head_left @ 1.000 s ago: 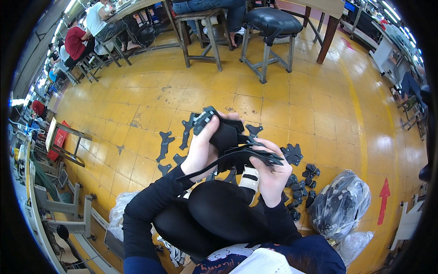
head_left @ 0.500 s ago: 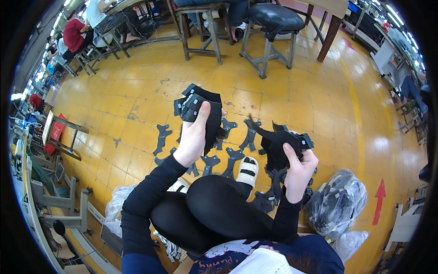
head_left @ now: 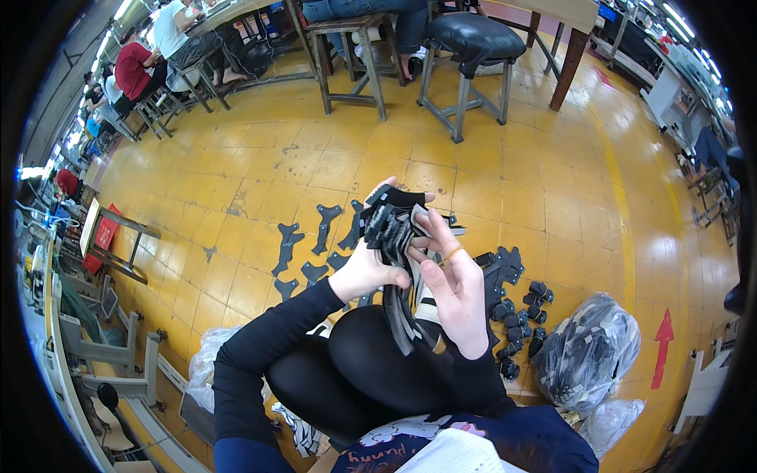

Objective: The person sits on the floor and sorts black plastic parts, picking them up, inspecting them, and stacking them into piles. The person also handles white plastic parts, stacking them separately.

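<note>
A thick stack of black, shaped cut pieces [head_left: 386,229] with pale edges stands up in front of my knees, its lower ends hanging down. My left hand [head_left: 367,268] is closed round it from the left, thumb across the near side. On the right, my right hand [head_left: 453,288] has its fingers stretched out and apart, fingertips touching the stack's edge layers; the thumb stands away from them. Similar dark pieces [head_left: 289,246] lie spaced out on the floor beyond my knees, partly hidden by my hands. Right of my right hand lies a heap of overlapping dark pieces [head_left: 503,268].
Several small black bundles [head_left: 516,323] sit beside a filled clear plastic bag [head_left: 587,351]. Another clear bag [head_left: 206,355] is at my left. A black-topped stool [head_left: 473,39] and a wooden stool [head_left: 347,31] stand ahead. Metal frames [head_left: 102,347] line the left; people sit farther off.
My hands have come together. The pieces that were apart in each hand are now one stack in my left hand, and my right hand has let go, its fingers resting on the edges.
</note>
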